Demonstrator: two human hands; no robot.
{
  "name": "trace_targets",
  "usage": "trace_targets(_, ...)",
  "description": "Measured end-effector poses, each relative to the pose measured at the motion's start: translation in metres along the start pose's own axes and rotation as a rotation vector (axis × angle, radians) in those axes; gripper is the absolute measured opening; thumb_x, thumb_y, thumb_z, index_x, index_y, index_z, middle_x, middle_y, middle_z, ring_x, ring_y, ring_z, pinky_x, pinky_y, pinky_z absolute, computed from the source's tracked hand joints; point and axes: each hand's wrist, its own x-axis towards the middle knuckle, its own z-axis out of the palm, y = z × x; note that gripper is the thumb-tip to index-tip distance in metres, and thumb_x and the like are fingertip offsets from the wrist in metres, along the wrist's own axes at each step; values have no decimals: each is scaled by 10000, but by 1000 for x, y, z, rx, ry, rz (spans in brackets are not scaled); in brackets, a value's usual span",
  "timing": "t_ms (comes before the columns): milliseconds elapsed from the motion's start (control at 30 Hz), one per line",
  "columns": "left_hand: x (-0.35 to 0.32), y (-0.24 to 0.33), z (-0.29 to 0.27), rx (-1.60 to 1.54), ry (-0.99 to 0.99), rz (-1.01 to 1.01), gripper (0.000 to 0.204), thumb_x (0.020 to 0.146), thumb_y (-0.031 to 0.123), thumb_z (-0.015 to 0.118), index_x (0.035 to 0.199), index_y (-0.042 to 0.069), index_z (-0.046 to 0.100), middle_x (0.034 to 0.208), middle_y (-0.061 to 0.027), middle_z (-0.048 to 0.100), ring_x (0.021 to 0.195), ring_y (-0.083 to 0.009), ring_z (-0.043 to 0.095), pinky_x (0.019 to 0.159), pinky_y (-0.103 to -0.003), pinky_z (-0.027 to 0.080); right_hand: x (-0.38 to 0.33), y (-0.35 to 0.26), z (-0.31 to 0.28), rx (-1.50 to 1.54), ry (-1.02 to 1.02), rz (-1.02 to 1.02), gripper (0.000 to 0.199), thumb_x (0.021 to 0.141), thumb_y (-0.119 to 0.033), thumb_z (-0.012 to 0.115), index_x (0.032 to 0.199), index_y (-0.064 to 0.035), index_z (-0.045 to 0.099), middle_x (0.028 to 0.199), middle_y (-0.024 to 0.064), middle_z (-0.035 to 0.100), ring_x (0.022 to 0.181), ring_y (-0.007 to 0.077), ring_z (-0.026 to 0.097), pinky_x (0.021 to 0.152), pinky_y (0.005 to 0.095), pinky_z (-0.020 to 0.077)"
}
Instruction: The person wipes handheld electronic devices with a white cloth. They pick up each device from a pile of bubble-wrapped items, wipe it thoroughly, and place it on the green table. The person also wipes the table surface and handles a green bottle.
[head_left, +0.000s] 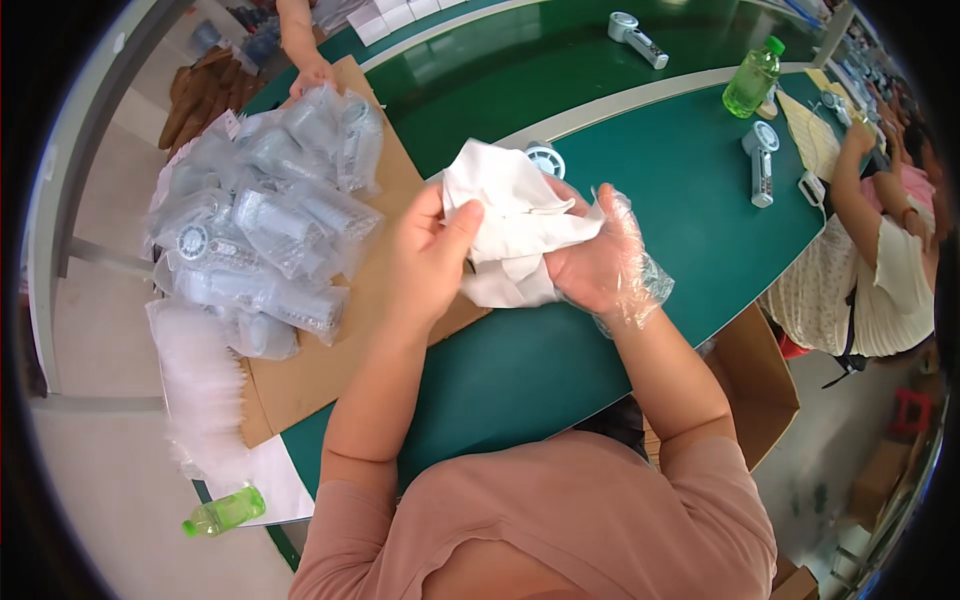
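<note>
Your left hand point(432, 250) is clamped on a white cloth point(510, 195), thumb on top of the near edge. Your right hand point(590, 265), with clear plastic point(632, 250) around its palm and wrist, is turned palm up with the thumb raised. The cloth lies over its fingers; because they are hidden, you cannot tell whether they are closed on anything. The cloth is in front of you, bunched between both hands above the green table point(480, 385). A fan head point(546, 158) shows just past the cloth's far edge; its support is hidden.

To your left, a heap of bubble-wrapped fans point(265, 225) rests on a cardboard sheet point(310, 380), with a co-worker's hand point(314, 75) at its far side. A stack of clear bags point(200, 380) is beside the sheet. To your right, a handheld fan point(762, 165) lies on the table near a green bottle point(753, 78), which stands upright.
</note>
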Motion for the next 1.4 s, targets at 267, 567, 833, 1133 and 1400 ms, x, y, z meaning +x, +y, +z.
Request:
trace_targets(267, 5, 9, -14, -208, -25, -207, 212, 922, 101, 584, 1084, -34, 566, 987, -66, 636, 867, -104, 599, 779, -251, 485, -1, 4, -6, -237, 0, 63, 758, 896, -546, 504, 1298, 94, 456, 1231, 168, 566, 1118, 245, 579, 943, 343, 463)
trace_targets(567, 2, -6, -20, -8, 7, -181, 144, 896, 80, 579, 1011, -5, 592, 904, -50, 636, 793, -103, 590, 705, -251, 474, -8, 0, 18, -833, -22, 83, 941, 683, -572, 756, 1337, 29, 446, 1179, 121, 577, 1111, 199, 533, 970, 320, 404)
trace_targets(833, -1, -11, -15, -8, -186, -239, 146, 931, 136, 589, 997, 8, 613, 912, -36, 628, 792, -90, 578, 714, -255, 477, -9, 8, 16, -889, 248, 198, 597, 808, -331, 748, 1219, 50, 545, 1076, 96, 630, 962, 157, 600, 876, 289, 463)
trace_targets(1133, -15, -31, -33, 174, -19, -236, 121, 942, 134, 563, 1012, 38, 587, 812, 0, 576, 677, -62, 528, 581, -203, 422, -9, -22, 13, -139, 479, -188, 414, 916, -225, 566, 1263, -9, 500, 1153, 177, 608, 1085, 320, 589, 990, 463, 450)
trace_targets(1400, -32, -45, -51, 37, 56, -268, 57, 929, 79, 558, 947, 30, 580, 781, -10, 578, 678, -62, 531, 597, -198, 418, 2, -129, -6, -466, 542, -469, 408, 917, -207, 561, 1262, -2, 484, 1079, 196, 628, 936, 320, 644, 787, 419, 568)
